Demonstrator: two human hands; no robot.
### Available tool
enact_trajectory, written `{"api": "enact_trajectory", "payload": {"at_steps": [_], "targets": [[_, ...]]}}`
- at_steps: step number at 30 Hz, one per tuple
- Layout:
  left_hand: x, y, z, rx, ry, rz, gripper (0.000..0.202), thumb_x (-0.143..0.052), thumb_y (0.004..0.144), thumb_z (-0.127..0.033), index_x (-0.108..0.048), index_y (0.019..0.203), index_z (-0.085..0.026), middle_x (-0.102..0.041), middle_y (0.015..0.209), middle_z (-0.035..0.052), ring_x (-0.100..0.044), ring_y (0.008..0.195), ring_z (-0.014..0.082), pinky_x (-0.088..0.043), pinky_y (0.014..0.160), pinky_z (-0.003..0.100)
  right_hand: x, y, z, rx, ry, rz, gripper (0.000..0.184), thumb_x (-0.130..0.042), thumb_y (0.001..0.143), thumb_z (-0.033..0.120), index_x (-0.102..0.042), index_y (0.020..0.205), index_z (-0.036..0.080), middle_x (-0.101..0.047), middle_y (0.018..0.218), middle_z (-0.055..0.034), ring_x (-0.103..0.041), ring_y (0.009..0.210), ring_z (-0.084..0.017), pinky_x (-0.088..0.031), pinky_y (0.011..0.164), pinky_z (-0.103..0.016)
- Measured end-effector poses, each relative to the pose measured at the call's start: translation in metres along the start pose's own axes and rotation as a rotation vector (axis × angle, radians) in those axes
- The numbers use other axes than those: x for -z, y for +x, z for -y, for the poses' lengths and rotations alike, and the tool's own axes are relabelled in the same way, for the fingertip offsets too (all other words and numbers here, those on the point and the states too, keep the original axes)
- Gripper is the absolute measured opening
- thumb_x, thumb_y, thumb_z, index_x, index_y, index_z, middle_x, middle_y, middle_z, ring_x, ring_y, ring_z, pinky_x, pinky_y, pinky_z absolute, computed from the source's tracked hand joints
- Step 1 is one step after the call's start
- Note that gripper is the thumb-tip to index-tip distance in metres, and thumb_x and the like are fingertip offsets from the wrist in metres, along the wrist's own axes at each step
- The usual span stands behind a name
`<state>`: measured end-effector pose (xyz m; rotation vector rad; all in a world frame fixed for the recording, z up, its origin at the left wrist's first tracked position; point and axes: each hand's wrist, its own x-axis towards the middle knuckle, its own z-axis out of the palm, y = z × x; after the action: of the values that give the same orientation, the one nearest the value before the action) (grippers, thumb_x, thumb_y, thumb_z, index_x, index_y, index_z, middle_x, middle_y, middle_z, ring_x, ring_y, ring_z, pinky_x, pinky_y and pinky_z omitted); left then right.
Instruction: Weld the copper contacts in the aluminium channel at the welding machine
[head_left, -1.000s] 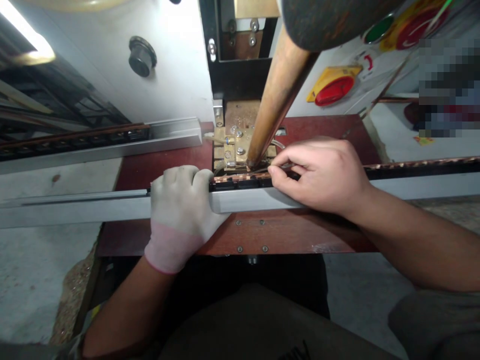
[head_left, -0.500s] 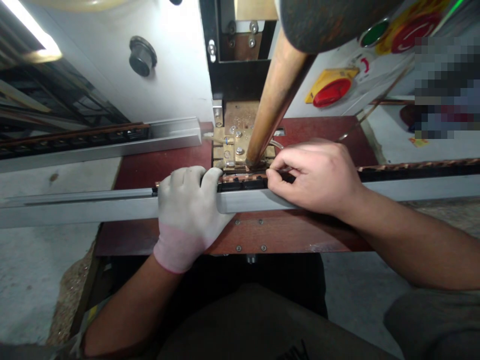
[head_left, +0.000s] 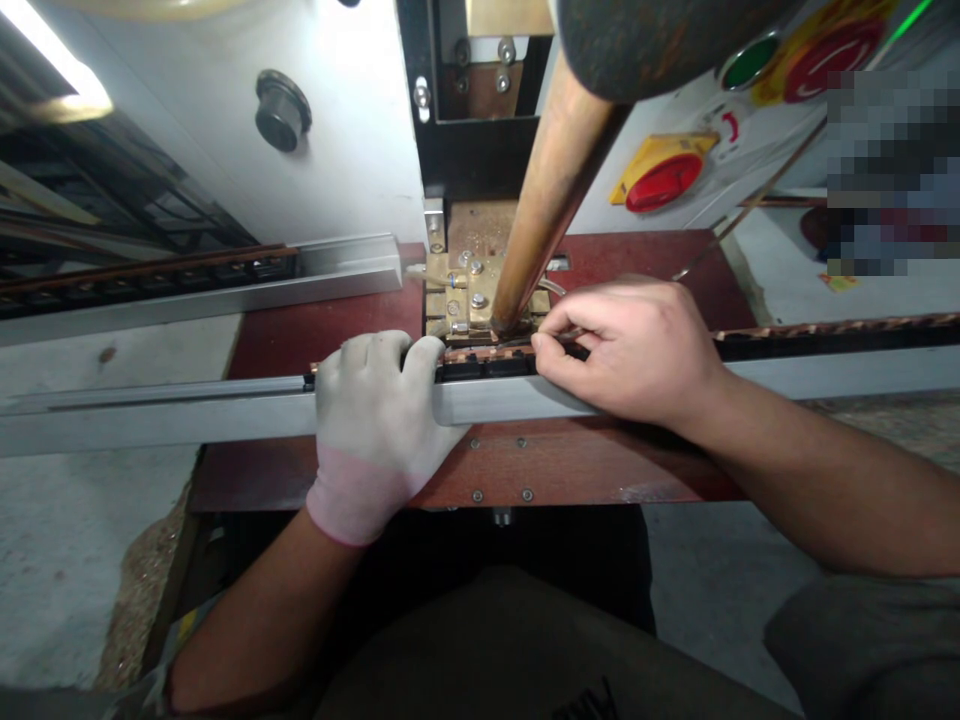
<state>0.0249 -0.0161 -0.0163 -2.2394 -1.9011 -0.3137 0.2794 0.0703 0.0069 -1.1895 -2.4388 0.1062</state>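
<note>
A long grey metal channel (head_left: pixel 510 400) lies across the machine's table, with black blocks and copper strips (head_left: pixel 487 355) along its inside. My left hand (head_left: pixel 382 400), in a white glove with a pink cuff, is closed over the channel left of the middle. Bare and pinched, my right hand (head_left: pixel 630 350) rests at the channel's far edge. A thin rod (head_left: pixel 709 250) runs behind that hand and seems to pass between its fingertips; its tip is hard to make out. Between both hands, a thick copper electrode (head_left: pixel 551 185) slants down to the copper strips, in front of a brass block (head_left: pixel 472 290).
A second channel (head_left: pixel 345 270) with a copper-edged strip lies at the back left. On the machine's front are a black knob (head_left: pixel 283 112), a red rotary switch (head_left: pixel 664 183), a green button (head_left: pixel 750 62) and a red emergency stop (head_left: pixel 832 60). The red-brown board (head_left: pixel 585 465) has screws.
Both hands, the channel and the electrode stay almost where they were. The view has shifted very slightly.
</note>
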Motion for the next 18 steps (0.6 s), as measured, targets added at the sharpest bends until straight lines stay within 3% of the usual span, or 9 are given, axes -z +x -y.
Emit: {"api": "enact_trajectory", "payload": {"at_steps": [9, 18], "targets": [[0.001, 0.001, -0.001, 0.018, -0.023, 0.025, 0.054, -0.082, 0.096, -0.067, -0.086, 0.126, -0.023, -0.082, 0.113, 0.0189, -0.074, 0.105, 0.0444, -0.049, 0.082, 0.054, -0.008, -0.001, -0.011, 0.160, 0.121, -0.092, 0.018, -0.070, 0.096, 0.027, -0.075, 0.080, 0.031, -0.071, 0.067, 0.0029, -0.063, 0.060, -0.021, -0.048, 0.069, -0.041], [0.000, 0.000, 0.000, 0.001, -0.007, -0.003, 0.052, -0.082, 0.097, -0.066, -0.086, 0.126, -0.023, -0.082, 0.112, 0.0188, -0.074, 0.102, 0.0435, -0.047, 0.080, 0.053, -0.002, 0.000, -0.010, 0.061, 0.159, 0.047, 0.020, -0.070, 0.099, 0.030, -0.080, 0.082, 0.036, -0.072, 0.068, 0.0017, -0.070, 0.068, -0.025, -0.053, 0.072, -0.042]]}}
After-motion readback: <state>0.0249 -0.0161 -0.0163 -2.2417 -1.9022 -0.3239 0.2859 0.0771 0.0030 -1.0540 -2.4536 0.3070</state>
